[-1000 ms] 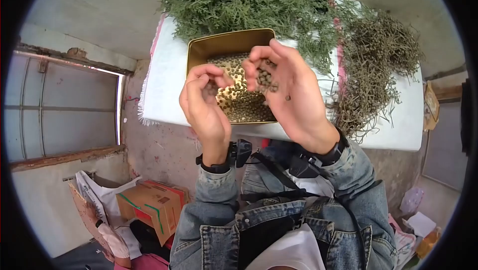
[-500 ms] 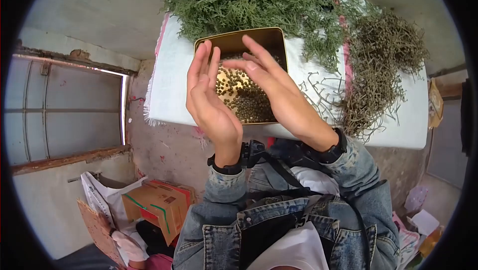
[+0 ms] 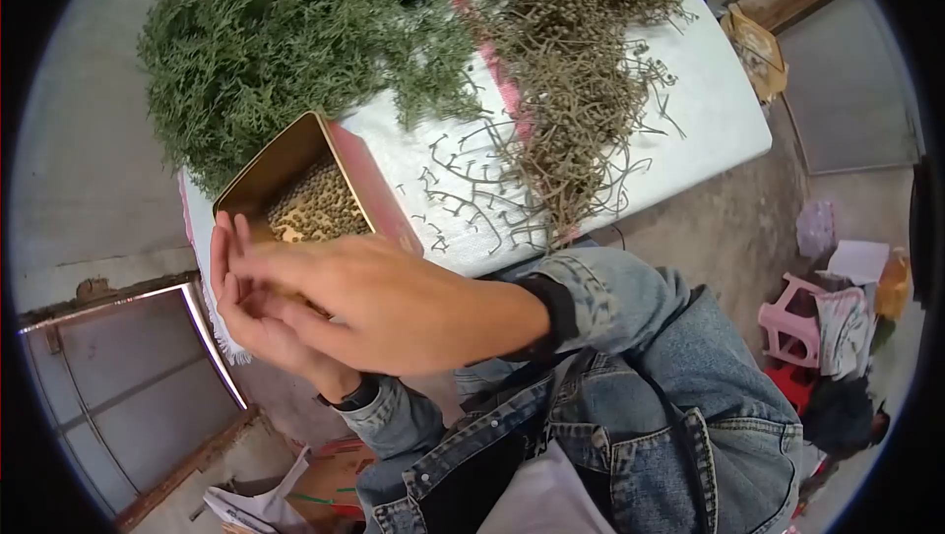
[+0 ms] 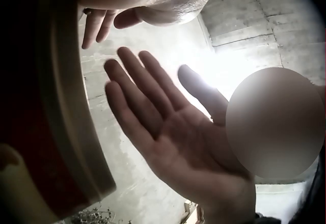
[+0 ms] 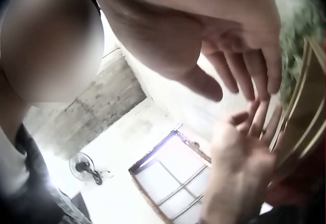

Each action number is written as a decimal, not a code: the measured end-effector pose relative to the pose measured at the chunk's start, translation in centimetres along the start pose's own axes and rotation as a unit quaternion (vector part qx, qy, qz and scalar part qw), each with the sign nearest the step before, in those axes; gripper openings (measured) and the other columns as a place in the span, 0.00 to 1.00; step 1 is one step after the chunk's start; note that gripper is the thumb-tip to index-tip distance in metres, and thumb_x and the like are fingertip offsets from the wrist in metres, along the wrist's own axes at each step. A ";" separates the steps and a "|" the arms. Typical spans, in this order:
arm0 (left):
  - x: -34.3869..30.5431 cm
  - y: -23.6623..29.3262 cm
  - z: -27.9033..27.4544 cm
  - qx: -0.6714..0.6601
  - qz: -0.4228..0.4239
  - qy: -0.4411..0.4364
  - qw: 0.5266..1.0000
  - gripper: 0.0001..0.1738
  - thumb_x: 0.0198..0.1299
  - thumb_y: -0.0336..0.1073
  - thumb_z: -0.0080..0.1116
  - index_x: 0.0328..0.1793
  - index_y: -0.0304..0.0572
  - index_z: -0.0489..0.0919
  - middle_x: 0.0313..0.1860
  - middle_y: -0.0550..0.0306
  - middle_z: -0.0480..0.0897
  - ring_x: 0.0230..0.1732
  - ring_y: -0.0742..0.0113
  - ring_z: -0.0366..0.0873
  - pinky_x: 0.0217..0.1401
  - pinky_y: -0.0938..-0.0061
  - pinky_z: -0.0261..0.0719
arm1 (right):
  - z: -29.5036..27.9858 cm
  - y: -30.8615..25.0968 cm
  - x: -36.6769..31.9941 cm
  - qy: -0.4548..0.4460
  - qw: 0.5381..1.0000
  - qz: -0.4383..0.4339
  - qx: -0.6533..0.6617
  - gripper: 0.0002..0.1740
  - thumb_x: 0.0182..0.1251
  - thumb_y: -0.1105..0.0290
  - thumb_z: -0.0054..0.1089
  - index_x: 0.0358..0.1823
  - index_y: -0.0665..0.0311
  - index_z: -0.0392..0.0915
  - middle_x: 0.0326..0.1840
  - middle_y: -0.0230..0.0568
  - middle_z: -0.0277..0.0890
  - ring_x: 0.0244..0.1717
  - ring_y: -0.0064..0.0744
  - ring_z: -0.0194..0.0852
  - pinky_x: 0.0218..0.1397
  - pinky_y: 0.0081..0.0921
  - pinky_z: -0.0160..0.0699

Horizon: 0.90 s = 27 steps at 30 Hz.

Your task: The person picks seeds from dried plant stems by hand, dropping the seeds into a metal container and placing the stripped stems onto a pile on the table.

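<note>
In the head view my right hand [image 3: 394, 308] crosses over my left hand [image 3: 261, 327] at the near edge of a red tin [image 3: 374, 180] with a golden inside. Small round brown-green berries [image 3: 320, 199] lie in the tin. The left wrist view shows my right hand [image 4: 173, 127] palm out, fingers straight and nothing in it, beyond my left hand [image 4: 153, 0] and beside the tin [image 4: 76, 122]. In the right wrist view my left hand [image 5: 239, 152] has its fingers extended, below my right hand [image 5: 219, 35]. Whether the left palm holds berries is hidden.
Green leafy sprigs [image 3: 276, 52] are heaped behind the tin. Dry brown stems [image 3: 581, 71] lie in a pile on the right of the white cloth [image 3: 699, 101], with loose stems scattered between. A pink stool [image 3: 790, 322] stands on the floor at right.
The head view has swung to the right and tilted. Berries showed in my hands earlier; then the hands spread and came together, the right now crossing over the left at the tin's near edge.
</note>
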<state>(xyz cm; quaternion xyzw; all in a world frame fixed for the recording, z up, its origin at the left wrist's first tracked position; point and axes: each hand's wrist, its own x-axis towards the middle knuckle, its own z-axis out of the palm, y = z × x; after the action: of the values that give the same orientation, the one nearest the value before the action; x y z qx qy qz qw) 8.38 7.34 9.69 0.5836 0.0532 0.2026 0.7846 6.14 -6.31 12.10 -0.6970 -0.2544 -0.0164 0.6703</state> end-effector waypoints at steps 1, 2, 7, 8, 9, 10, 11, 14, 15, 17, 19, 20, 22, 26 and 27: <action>-0.2 0.1 0.1 0.018 0.001 0.005 1.000 0.28 0.66 0.36 0.34 0.67 0.23 0.69 0.66 0.40 0.74 0.69 0.55 0.70 0.76 0.63 0.61 | -0.4 -0.3 -0.6 0.005 1.000 0.002 0.000 0.21 0.69 0.71 0.51 0.63 0.68 0.69 0.52 0.53 0.78 0.46 0.50 0.81 0.48 0.39 0.79; -0.3 0.1 0.3 0.036 0.004 0.010 0.999 0.28 0.66 0.36 0.34 0.67 0.24 0.69 0.66 0.42 0.75 0.69 0.55 0.71 0.76 0.63 0.60 | -1.2 -1.0 -1.5 -0.011 0.997 -0.029 -0.077 0.20 0.69 0.71 0.52 0.61 0.67 0.71 0.49 0.51 0.80 0.43 0.50 0.82 0.45 0.38 0.81; -0.1 -0.2 0.3 0.095 0.036 -0.018 0.995 0.27 0.67 0.35 0.34 0.64 0.25 0.72 0.66 0.42 0.75 0.68 0.57 0.72 0.73 0.65 0.63 | -8.6 -4.3 -5.8 0.062 0.981 -0.025 -0.182 0.12 0.65 0.72 0.60 0.49 0.65 0.81 0.41 0.45 0.83 0.34 0.36 0.84 0.33 0.26 0.81; -0.1 -0.2 0.4 0.106 0.039 -0.019 0.993 0.26 0.68 0.36 0.35 0.65 0.26 0.72 0.66 0.42 0.75 0.68 0.57 0.71 0.71 0.67 0.63 | -10.2 -4.4 -6.6 0.110 0.979 -0.009 -0.172 0.10 0.63 0.73 0.63 0.45 0.66 0.83 0.40 0.43 0.84 0.33 0.33 0.84 0.30 0.23 0.81; -0.1 -0.2 0.5 0.116 0.042 -0.020 0.992 0.26 0.69 0.37 0.36 0.66 0.28 0.72 0.66 0.42 0.75 0.68 0.58 0.71 0.69 0.69 0.63 | -11.7 -4.3 -7.5 0.147 0.970 0.031 -0.191 0.09 0.63 0.74 0.64 0.44 0.65 0.84 0.38 0.42 0.84 0.32 0.31 0.83 0.30 0.23 0.79; -0.1 -0.2 0.5 0.128 0.045 -0.019 0.991 0.26 0.70 0.38 0.36 0.66 0.29 0.73 0.66 0.41 0.75 0.68 0.58 0.70 0.67 0.71 0.63 | -13.2 -4.3 -8.5 0.183 0.958 0.072 -0.207 0.09 0.62 0.74 0.65 0.43 0.65 0.84 0.36 0.40 0.84 0.30 0.29 0.81 0.29 0.23 0.77; -0.2 -0.3 0.5 0.131 0.047 -0.017 0.990 0.26 0.70 0.38 0.36 0.66 0.29 0.73 0.66 0.41 0.75 0.68 0.58 0.70 0.67 0.71 0.63 | -14.8 -4.2 -9.5 0.169 0.945 0.120 -0.255 0.10 0.61 0.74 0.65 0.44 0.65 0.84 0.37 0.40 0.83 0.32 0.31 0.79 0.32 0.25 0.76; -0.4 -0.6 0.6 0.139 0.108 0.001 0.984 0.23 0.71 0.38 0.38 0.61 0.28 0.75 0.59 0.45 0.79 0.61 0.62 0.75 0.56 0.76 0.68 | -16.9 -2.7 -11.4 0.142 0.918 0.146 -0.341 0.12 0.59 0.75 0.65 0.45 0.64 0.83 0.38 0.40 0.79 0.36 0.35 0.74 0.38 0.28 0.73; -0.8 -0.8 0.4 0.146 0.112 0.004 0.983 0.23 0.71 0.38 0.38 0.61 0.28 0.75 0.59 0.45 0.79 0.61 0.62 0.75 0.56 0.76 0.68 | -17.2 -1.6 -12.0 0.134 0.904 0.128 -0.385 0.13 0.58 0.75 0.66 0.45 0.64 0.83 0.38 0.39 0.77 0.38 0.37 0.72 0.41 0.30 0.72; -2.6 -0.9 -0.3 0.146 0.149 0.037 0.977 0.20 0.70 0.36 0.43 0.57 0.30 0.77 0.51 0.45 0.81 0.51 0.66 0.78 0.51 0.78 0.72 | -17.5 -0.1 -12.4 0.124 0.891 0.107 -0.423 0.13 0.56 0.75 0.66 0.45 0.63 0.83 0.38 0.39 0.75 0.40 0.38 0.70 0.43 0.31 0.70; -4.7 -0.5 0.2 0.152 0.171 0.056 0.972 0.18 0.69 0.35 0.45 0.55 0.30 0.79 0.48 0.44 0.82 0.46 0.68 0.80 0.48 0.79 0.74 | -17.2 0.9 -12.3 0.098 0.899 0.095 -0.417 0.14 0.55 0.74 0.67 0.44 0.63 0.83 0.39 0.40 0.72 0.43 0.41 0.68 0.47 0.33 0.69; -6.7 -0.1 1.7 0.137 0.134 -0.037 0.981 0.15 0.69 0.34 0.47 0.52 0.32 0.80 0.41 0.48 0.82 0.37 0.70 0.78 0.40 0.80 0.73 | -17.2 1.3 -12.3 0.083 0.902 0.089 -0.414 0.14 0.54 0.73 0.68 0.43 0.63 0.82 0.39 0.40 0.70 0.45 0.42 0.67 0.49 0.33 0.68; -10.1 0.9 4.8 0.196 0.023 -0.217 0.956 0.12 0.69 0.33 0.48 0.48 0.32 0.80 0.30 0.55 0.79 0.26 0.74 0.74 0.29 0.82 0.70 | -17.4 1.9 -12.7 0.073 0.907 0.080 -0.406 0.13 0.53 0.73 0.68 0.43 0.63 0.82 0.39 0.39 0.71 0.45 0.42 0.67 0.48 0.33 0.68; -13.2 -1.3 9.8 0.246 -0.233 -0.425 0.839 0.15 0.72 0.35 0.43 0.44 0.31 0.78 0.22 0.60 0.75 0.22 0.78 0.71 0.22 0.83 0.65 | -17.7 2.2 -13.2 0.071 0.916 0.049 -0.391 0.12 0.52 0.73 0.69 0.40 0.62 0.82 0.39 0.38 0.72 0.44 0.42 0.68 0.47 0.34 0.69; -13.4 -2.1 10.6 0.260 -0.272 -0.436 0.818 0.16 0.73 0.36 0.42 0.44 0.32 0.78 0.22 0.61 0.75 0.22 0.78 0.71 0.22 0.84 0.65 | -17.7 2.1 -13.5 0.089 0.919 0.040 -0.381 0.12 0.52 0.74 0.69 0.40 0.62 0.81 0.40 0.38 0.72 0.44 0.42 0.68 0.47 0.35 0.69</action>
<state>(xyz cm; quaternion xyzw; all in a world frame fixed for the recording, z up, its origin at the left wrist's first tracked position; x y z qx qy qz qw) 0.08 -7.68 9.02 0.7548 -0.0872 -0.3156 0.5684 0.83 -27.43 7.06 -0.9049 -0.1401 -0.1476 0.3738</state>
